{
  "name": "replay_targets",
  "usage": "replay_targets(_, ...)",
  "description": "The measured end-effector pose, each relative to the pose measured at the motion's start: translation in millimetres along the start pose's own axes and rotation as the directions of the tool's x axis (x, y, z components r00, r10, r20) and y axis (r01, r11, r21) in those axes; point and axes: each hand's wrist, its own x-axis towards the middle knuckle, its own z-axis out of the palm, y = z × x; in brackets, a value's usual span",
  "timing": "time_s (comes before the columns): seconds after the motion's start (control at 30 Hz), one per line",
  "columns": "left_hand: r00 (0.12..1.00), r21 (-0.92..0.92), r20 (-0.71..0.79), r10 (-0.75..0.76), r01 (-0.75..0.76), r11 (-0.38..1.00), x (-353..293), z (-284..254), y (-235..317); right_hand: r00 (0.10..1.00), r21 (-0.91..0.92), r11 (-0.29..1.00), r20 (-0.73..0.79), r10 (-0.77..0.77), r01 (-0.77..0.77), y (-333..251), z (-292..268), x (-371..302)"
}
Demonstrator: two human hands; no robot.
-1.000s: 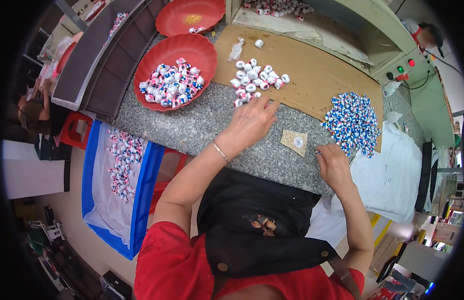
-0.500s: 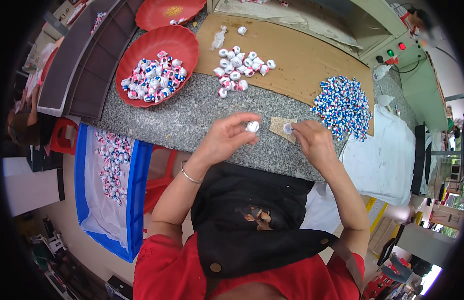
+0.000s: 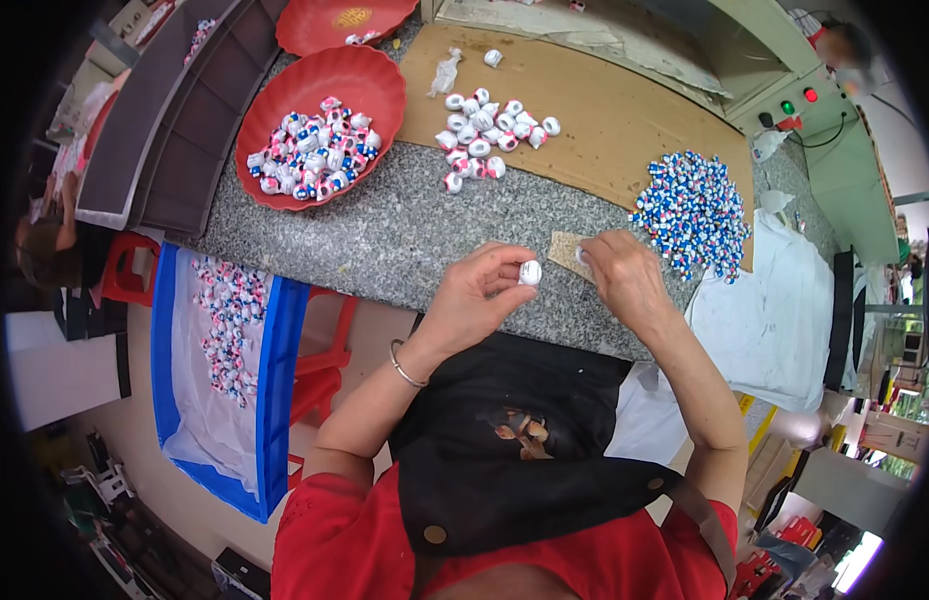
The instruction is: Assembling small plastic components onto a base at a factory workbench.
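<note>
Pinched between the thumb and fingers of my left hand (image 3: 477, 300) is a small round white piece (image 3: 530, 272) with dark marks on its side. My right hand (image 3: 628, 280) has its fingertips closed on a small white disc-like piece (image 3: 582, 256), partly hidden by the fingers. That piece lies over a tan, rough-looking pad (image 3: 565, 245) on the grey speckled worktop (image 3: 385, 250). Beyond my hands sits a loose group of white and pink hollow pieces (image 3: 482, 122). A heap of small blue, white and pink pieces (image 3: 690, 210) lies right of my right hand.
At the left, a red scalloped bowl (image 3: 380, 85) holds several white, pink and blue pieces. A blue crate (image 3: 275, 400) with similar pieces stands below the worktop's left edge. Brown cardboard (image 3: 605, 130) covers the back. A pale green machine housing (image 3: 825, 130) stands at the right.
My left hand has moved right, toward the pad, and turned its white piece so the marked side shows. My right hand has shifted slightly up and right, its fingers now covering more of its piece.
</note>
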Motion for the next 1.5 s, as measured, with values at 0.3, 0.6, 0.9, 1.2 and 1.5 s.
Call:
replay_targets(0.3,0.968,0.398,-0.070,0.243,-0.196,0.896,10,21,-14,0.954,0.330,0.904,-0.027,0.298,-0.273,-18,-15,-12)
replay_targets(0.6,0.968,0.302,0.082,0.236,-0.250,0.920,12,25,-13,0.833,0.832,0.317,0.273,0.482,-0.455,-37,-16,-32)
replay_targets(0.9,0.931,0.077,0.330,-0.155,0.137,0.988,13,10,6,0.989,0.587,0.808,-0.075,0.124,-0.056,-49,-30,-21)
replay_targets(1.2,0.924,-0.069,0.306,-0.229,0.261,0.963,19,18,-5,0.973,0.614,0.771,-0.022,0.230,-0.169,-47,-18,-25)
replay_targets(1.5,0.800,0.892,-0.106,0.591,-0.186,0.411,15,-86,72,0.953,0.086,0.975,-0.212,0.217,-0.203,57,-16,-13)
